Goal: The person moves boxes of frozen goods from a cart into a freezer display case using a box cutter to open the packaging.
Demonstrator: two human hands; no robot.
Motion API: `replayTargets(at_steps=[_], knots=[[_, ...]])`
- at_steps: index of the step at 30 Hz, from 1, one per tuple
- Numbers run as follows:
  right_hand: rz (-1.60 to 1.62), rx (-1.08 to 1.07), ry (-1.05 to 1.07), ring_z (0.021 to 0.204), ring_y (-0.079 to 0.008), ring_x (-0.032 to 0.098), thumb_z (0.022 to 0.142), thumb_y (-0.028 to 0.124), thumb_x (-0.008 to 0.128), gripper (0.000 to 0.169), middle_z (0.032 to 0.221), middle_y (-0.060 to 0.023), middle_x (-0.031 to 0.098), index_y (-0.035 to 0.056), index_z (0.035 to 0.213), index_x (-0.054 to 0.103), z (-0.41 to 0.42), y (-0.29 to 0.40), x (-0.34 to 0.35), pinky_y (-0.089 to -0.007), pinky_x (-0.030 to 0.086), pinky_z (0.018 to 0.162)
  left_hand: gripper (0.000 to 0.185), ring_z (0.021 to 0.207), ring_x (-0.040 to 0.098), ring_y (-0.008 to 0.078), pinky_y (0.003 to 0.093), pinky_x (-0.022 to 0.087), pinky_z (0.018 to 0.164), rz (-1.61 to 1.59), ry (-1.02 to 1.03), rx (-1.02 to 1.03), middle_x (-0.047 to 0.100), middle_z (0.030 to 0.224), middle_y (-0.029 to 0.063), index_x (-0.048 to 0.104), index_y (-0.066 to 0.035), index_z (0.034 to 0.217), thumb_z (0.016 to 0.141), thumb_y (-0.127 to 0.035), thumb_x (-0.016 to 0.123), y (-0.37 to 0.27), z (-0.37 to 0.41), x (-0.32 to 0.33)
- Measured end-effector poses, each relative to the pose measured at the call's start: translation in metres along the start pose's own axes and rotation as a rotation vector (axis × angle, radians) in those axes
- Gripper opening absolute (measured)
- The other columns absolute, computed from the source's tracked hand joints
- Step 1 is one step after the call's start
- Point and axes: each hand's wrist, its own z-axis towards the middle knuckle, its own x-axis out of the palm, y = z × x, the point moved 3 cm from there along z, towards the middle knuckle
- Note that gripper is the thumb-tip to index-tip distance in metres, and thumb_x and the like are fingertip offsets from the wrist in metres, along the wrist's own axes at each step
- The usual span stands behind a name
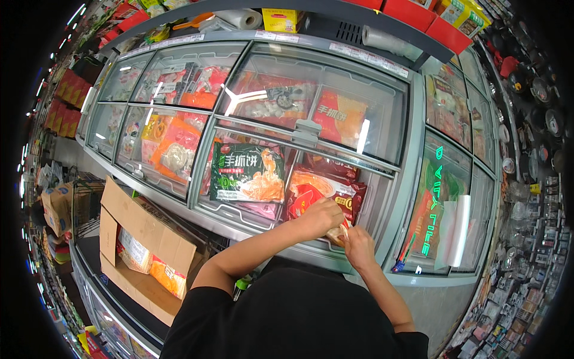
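Observation:
Both my hands reach into the open front section of a chest freezer [251,231]. My left hand [322,217] has its fingers curled on a food packet [336,235] with a pale, reddish wrapper. The fingers of my right hand [360,247] pinch the same packet's right side. Just beyond my left hand lies a dark red frozen food packet [309,181], and further red packets show behind it. To its left a dark green frozen pancake packet [249,172] lies flat on top of a pink packet [262,209]. My hands hide part of the packet they hold.
An opened cardboard carton [148,215] with frozen food packets [168,273] in it stands at the left. Sliding glass lids [314,98] cover the freezer's other sections. A shelf [341,20] runs above the far edge. A second freezer [453,179] adjoins at the right.

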Motion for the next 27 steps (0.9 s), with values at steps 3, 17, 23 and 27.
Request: replayTargets(at_steps=[3,17,23,27], knots=[[0.162,-0.065,-0.010,0.067,-0.0373,0.059,0.083,0.013,0.066,0.014,0.073,-0.0173,0.057,0.0008,0.079,0.061,0.000,-0.003,0.008,-0.0452,0.047,0.059,0.018,0.089,0.059,0.0285,0.0402,0.046,0.079,-0.190,-0.004,-0.072,0.061,0.089,0.0091,0.061,-0.003,0.086,0.075,-0.015,0.069,0.026,0.005,-0.020],[0.659,0.518,-0.005,0.059,-0.0047,0.051,0.082,0.011,0.070,0.015,0.065,-0.0013,0.063,-0.0026,0.078,0.069,0.023,0.032,-0.216,-0.0253,0.038,0.051,0.030,0.091,0.050,0.0328,0.0442,0.044,0.079,0.438,-0.387,-0.537,0.053,0.094,0.0138,0.059,-0.003,0.089,0.077,-0.028,0.072,0.177,0.034,-0.057],[0.817,0.448,-0.376,0.063,-0.0093,0.060,0.082,0.008,0.069,0.012,0.075,-0.0065,0.067,-0.0036,0.082,0.066,0.070,0.033,-0.311,-0.0243,0.046,0.057,0.034,0.093,0.051,0.0309,0.0447,0.040,0.080,0.440,-0.133,-0.531,0.054,0.092,0.0117,0.060,-0.006,0.089,0.078,-0.037,0.070,0.125,-0.012,-0.055],[0.852,0.348,-0.527,0.065,-0.0111,0.062,0.084,0.007,0.066,0.013,0.080,-0.0094,0.068,-0.0056,0.088,0.066,0.135,0.004,-0.324,-0.0244,0.048,0.060,0.034,0.088,0.054,0.0310,0.0453,0.039,0.079,0.352,0.012,-0.402,0.055,0.080,0.0121,0.061,-0.005,0.078,0.076,-0.038,0.071,0.084,-0.067,-0.049]])
